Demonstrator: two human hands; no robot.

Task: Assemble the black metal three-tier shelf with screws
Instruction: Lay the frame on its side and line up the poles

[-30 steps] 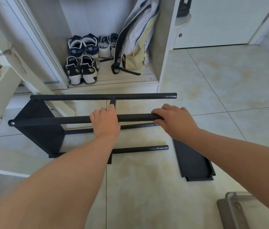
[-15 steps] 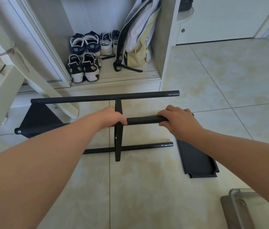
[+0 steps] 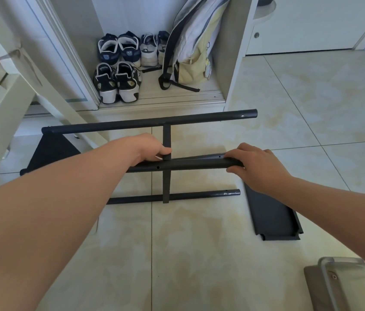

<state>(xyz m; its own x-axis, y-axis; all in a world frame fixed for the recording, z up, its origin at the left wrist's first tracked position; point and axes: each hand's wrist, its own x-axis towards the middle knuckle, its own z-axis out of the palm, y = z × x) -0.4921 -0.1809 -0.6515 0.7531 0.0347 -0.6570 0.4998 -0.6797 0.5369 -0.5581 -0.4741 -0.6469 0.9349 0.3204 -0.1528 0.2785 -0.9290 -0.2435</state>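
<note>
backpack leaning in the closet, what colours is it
Pale yellow and white with black straps, seen in the head view.

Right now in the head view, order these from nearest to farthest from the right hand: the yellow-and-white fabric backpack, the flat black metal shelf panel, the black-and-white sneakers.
1. Flat black metal shelf panel, on the floor just below the right hand.
2. Yellow-and-white fabric backpack, in the closet ahead, slightly left.
3. Black-and-white sneakers, on the closet floor, farther left.

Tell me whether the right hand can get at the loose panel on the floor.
Probably yes. The panel lies uncovered on the floor beside the right hand, which must first let go of the tube. The left hand holds the crossbar.
</note>
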